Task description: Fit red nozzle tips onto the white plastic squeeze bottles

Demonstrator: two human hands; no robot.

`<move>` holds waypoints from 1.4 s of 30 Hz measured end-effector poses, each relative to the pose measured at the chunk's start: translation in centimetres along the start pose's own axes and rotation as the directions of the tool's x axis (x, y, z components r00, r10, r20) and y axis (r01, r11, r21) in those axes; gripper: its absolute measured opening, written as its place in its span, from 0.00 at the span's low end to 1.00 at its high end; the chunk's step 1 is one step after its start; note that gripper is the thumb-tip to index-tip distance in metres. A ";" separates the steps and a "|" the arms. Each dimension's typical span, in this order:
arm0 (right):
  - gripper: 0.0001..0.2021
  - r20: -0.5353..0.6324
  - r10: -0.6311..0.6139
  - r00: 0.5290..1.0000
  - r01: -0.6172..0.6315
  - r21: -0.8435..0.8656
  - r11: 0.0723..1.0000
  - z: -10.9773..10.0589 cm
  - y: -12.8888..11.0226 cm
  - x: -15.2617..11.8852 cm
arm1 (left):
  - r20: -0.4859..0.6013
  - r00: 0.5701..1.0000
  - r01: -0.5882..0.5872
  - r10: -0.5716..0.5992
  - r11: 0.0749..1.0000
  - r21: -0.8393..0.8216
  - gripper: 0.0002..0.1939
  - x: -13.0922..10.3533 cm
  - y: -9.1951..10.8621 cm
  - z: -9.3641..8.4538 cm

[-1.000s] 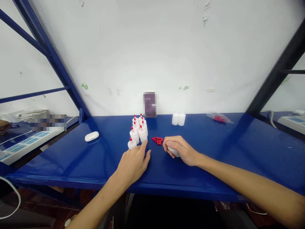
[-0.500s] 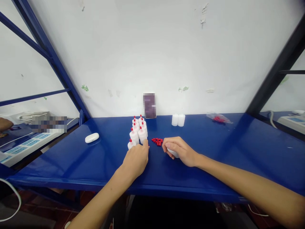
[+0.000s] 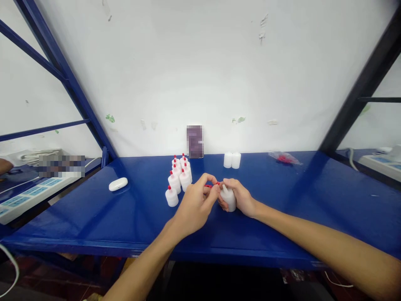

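Blue table (image 3: pixel 300 196), right: open between right forearm (image 3: pixel 294 221) and plastic bag (image 3: pixel 285 158).
Blue table, left: open between white case (image 3: pixel 118 184) and capped bottles (image 3: pixel 185 180).
Back lane: open between capped bottles and white containers (image 3: pixel 232 160); left hand (image 3: pixel 197 205) and right hand (image 3: pixel 242 198) block its front.
Wall (image 3: pixel 200 83): bars rear.

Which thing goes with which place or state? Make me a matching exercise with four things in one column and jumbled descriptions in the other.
1. white case
2. clear bag
3. right hand
4. red-capped bottles

A. around a white bottle with an uncapped nozzle
B. grouped upright, left of both hands
C. on the blue table, left of every bottle
D. near the wall, red pieces inside

Pairs: 1-C, 2-D, 3-A, 4-B
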State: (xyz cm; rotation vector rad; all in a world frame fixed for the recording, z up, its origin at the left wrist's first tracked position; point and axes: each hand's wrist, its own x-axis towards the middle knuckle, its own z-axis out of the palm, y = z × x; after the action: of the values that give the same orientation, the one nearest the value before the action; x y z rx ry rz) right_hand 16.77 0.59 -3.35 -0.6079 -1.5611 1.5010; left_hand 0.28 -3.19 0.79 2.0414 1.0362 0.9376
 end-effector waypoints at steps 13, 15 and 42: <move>0.31 0.036 0.012 0.999 -0.011 -0.018 1.000 0.2 0.0 -0.1 | -0.030 0.993 0.082 -0.118 0.830 -0.552 0.17 0.0 0.0 2.6; 0.30 0.017 0.021 1.000 -0.021 -0.008 1.000 0.2 0.2 -0.1 | -0.018 0.993 0.087 -0.115 0.840 -0.536 0.16 -0.1 -0.2 2.6; 0.20 -0.117 -0.036 0.993 -0.022 -0.458 0.889 -2.5 -1.5 -0.2 | -0.478 0.878 0.265 -0.024 0.857 0.443 0.13 -4.4 -4.7 -7.8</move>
State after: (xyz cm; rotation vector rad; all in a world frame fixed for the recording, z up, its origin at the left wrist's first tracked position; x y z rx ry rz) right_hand 19.24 1.56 -2.18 -0.9427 -1.8302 1.0610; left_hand -9.84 -2.96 -0.13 2.1369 1.8326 1.1962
